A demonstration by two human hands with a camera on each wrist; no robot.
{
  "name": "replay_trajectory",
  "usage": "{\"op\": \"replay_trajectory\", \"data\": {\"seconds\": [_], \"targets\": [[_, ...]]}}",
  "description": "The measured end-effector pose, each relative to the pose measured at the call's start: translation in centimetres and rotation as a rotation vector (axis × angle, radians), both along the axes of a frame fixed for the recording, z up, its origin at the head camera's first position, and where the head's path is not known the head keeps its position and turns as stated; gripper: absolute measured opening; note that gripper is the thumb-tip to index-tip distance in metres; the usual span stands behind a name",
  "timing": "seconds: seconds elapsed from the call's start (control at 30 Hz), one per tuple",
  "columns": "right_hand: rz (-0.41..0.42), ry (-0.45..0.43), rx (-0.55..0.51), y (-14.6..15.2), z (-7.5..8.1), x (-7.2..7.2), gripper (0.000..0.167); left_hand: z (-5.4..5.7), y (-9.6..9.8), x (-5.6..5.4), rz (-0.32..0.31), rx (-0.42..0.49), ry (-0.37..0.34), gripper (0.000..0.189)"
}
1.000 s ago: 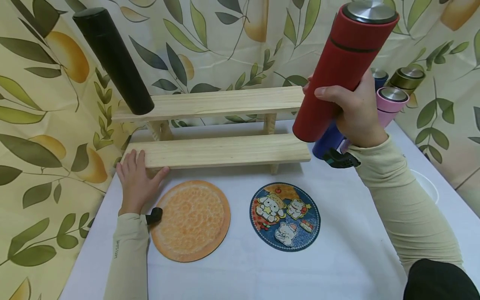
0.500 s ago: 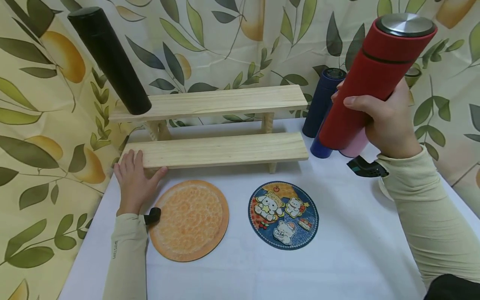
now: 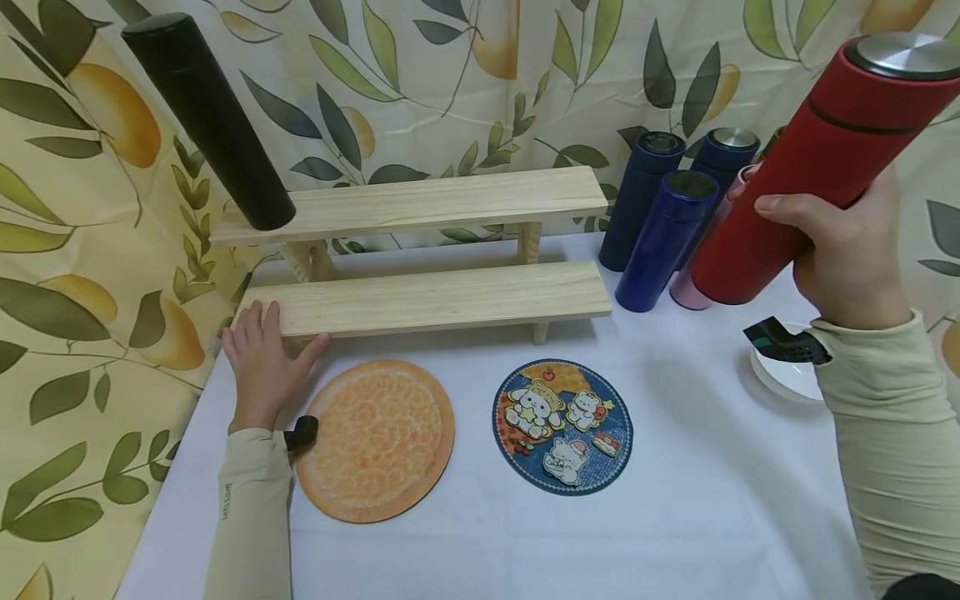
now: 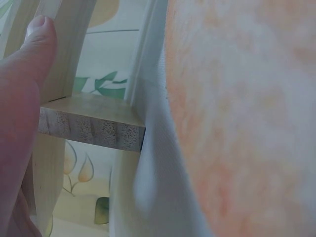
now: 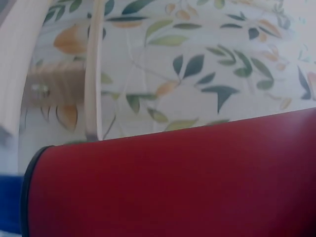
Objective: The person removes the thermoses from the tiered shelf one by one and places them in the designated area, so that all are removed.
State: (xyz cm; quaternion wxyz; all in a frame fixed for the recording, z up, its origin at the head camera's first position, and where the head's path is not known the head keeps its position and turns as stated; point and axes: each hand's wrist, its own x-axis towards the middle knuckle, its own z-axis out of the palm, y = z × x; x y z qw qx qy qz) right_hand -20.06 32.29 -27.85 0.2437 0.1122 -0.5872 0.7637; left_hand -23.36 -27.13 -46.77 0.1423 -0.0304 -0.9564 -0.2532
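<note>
My right hand (image 3: 855, 250) grips a red thermos bottle (image 3: 817, 179) with a silver cap end, held tilted at the upper right. Its red body fills the lower part of the right wrist view. My left hand (image 3: 264, 362) rests on the left end of the two-tier wooden rack (image 3: 442, 296), fingers straight on the lower board and thumb at its front edge. The left wrist view shows the thumb (image 4: 42, 47) against the wood. A black bottle (image 3: 213, 125) stands on the upper board at the left.
Several bottles stand right of the rack, among them a blue one (image 3: 667, 242), a navy one (image 3: 641, 204) and a partly hidden pink one (image 3: 693, 287). An orange round mat (image 3: 375, 442) and a cartoon mat (image 3: 517, 467) lie in front. A white dish (image 3: 783, 375) is partly behind the right arm.
My right hand has carried the red thermos bottle rightward, away from the rack, uncovering the blue bottles and the white dish. The left hand stays on the rack.
</note>
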Motion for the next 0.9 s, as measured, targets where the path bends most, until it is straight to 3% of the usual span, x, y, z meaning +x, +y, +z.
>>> {"op": "replay_trajectory", "data": {"seconds": [0.13, 0.47, 0.9], "targets": [[-0.073, -0.013, 0.032, 0.8, -0.1, 0.1, 0.073, 0.0, -0.2, 0.1, 0.008, 0.002, 0.003, 0.103], [-0.163, -0.073, 0.017, 3.1, -0.2, -0.1, 0.079, 0.1, -0.5, 0.1, 0.017, -0.001, 0.001, 0.103], [-0.263, -0.23, 0.016, 5.2, -0.9, -0.7, 0.082, 0.1, -1.2, 0.4, 0.018, 0.006, 0.031, 0.103]]}}
